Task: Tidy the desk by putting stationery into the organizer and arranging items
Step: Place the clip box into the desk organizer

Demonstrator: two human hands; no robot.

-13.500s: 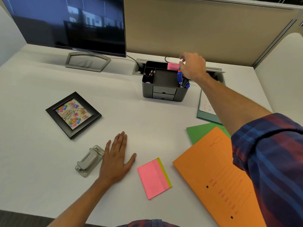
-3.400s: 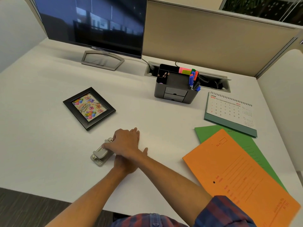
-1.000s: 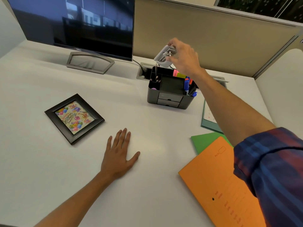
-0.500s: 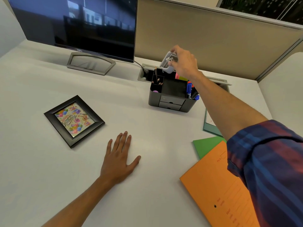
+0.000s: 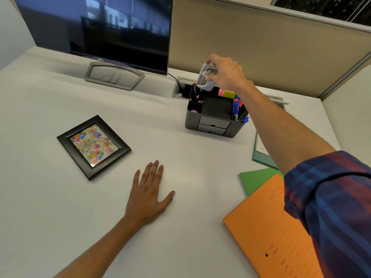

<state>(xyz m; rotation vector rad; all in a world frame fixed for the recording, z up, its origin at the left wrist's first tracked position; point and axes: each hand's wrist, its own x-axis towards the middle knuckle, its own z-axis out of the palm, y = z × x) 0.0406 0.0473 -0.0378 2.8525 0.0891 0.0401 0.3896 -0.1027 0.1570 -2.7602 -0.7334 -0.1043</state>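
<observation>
Right hand (image 5: 226, 74), upper centre of frame: fingers curled round a grey hole punch (image 5: 206, 79), thumb low on its face, fingertips over its top end. The punch is held on end, its lower end just above the rear left of the organizer (image 5: 212, 115); whether it touches the rim cannot be told.

Organizer, dark grey, centre right: pencils (image 5: 195, 95) in the rear left cell, a purple item (image 5: 193, 111) in the front left cell, pink and green sticky notes (image 5: 226, 93) at the back, blue markers (image 5: 236, 109) down the right side, two small drawers at the front. The middle tray appears empty.

Left hand (image 5: 148, 194), lower centre: flat on the desk (image 5: 60, 217), fingers straight and spread, holding nothing.

Step in hand, as judged: lowering the punch into a compartment. To do it well, keep it upright, bring it down clear of the pencil tips, and release only once its lower end is seated; the rear slot looks narrow, so the wider middle tray may serve better.

Other items: black picture frame (image 5: 93, 146), centre left; green folder (image 5: 257, 180) under an orange folder (image 5: 271, 237), lower right; a calendar (image 5: 261, 151) edge, mostly hidden by the right forearm; monitor (image 5: 96, 25), upper left. By the look of it these remain to be arranged.
</observation>
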